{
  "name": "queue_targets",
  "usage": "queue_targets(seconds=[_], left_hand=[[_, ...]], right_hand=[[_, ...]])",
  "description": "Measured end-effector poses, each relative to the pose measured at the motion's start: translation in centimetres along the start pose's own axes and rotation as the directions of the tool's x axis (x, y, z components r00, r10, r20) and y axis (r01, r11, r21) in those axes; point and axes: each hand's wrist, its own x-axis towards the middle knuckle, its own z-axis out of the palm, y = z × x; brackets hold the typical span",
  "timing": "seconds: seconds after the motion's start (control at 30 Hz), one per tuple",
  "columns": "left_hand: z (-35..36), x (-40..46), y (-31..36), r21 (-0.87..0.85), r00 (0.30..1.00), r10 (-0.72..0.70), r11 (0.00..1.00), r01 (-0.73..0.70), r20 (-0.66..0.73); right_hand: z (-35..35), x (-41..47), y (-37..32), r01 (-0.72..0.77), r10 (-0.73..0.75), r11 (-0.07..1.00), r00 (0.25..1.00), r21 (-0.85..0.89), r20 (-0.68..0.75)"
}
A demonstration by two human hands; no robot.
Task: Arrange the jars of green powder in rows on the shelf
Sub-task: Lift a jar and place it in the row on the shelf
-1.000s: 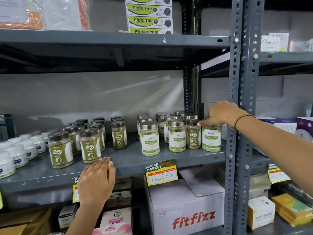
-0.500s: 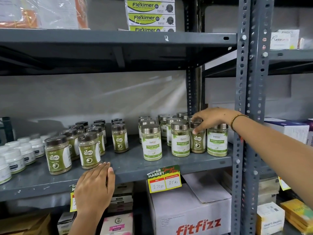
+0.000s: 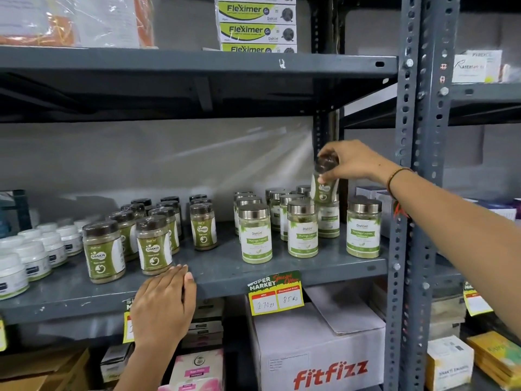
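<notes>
My right hand grips a dark-lidded jar of green powder by its lid and holds it in the air above the silver-lidded Moringa jars on the right of the grey shelf. Several more dark-lidded Caska jars stand in loose rows left of centre, with one jar apart from them. My left hand lies flat on the shelf's front edge, just below the front Caska jar, holding nothing.
White tubs crowd the shelf's left end. A steel upright stands right of my raised arm. A price tag hangs from the shelf edge. A Fitfizz carton and small boxes sit below; Fleximer boxes above.
My right hand closed on the dark-lidded jar among the Moringa jars and lifted it off the shelf. The left hand stayed on the shelf edge.
</notes>
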Motion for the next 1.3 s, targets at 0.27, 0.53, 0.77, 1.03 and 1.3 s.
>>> queue_targets(seconds=[0.27,0.53,0.77,1.03,1.3], left_hand=[[0.0,0.0,0.0,-0.005,1.000,0.001,1.000,-0.002,-0.028],[0.3,0.1,-0.2,0.000,0.999,0.013,1.000,-0.013,-0.039],[0.6,0.2,-0.5,-0.013,0.997,0.036,0.999,-0.037,-0.075],[1.4,0.5,-0.9,-0.019,0.993,0.042,0.999,-0.045,-0.114],[1.5,0.4,-1.0,-0.033,0.992,0.043,0.998,-0.047,-0.122]], right_hand=[[-1.5,0.4,-8.4,0.286,-0.248,0.925,0.953,0.251,-0.174],[4.1,0.6,-17.1,0.417,-0.479,0.858,0.860,0.300,0.177],[9.6,2.1,-18.8,0.438,-0.496,0.868,0.770,0.233,0.402],[11.9,3.4,-19.3,0.419,-0.476,0.879,0.761,0.228,0.441],[12.3,3.7,-19.7,0.364,-0.439,0.898,0.775,0.247,0.455]])
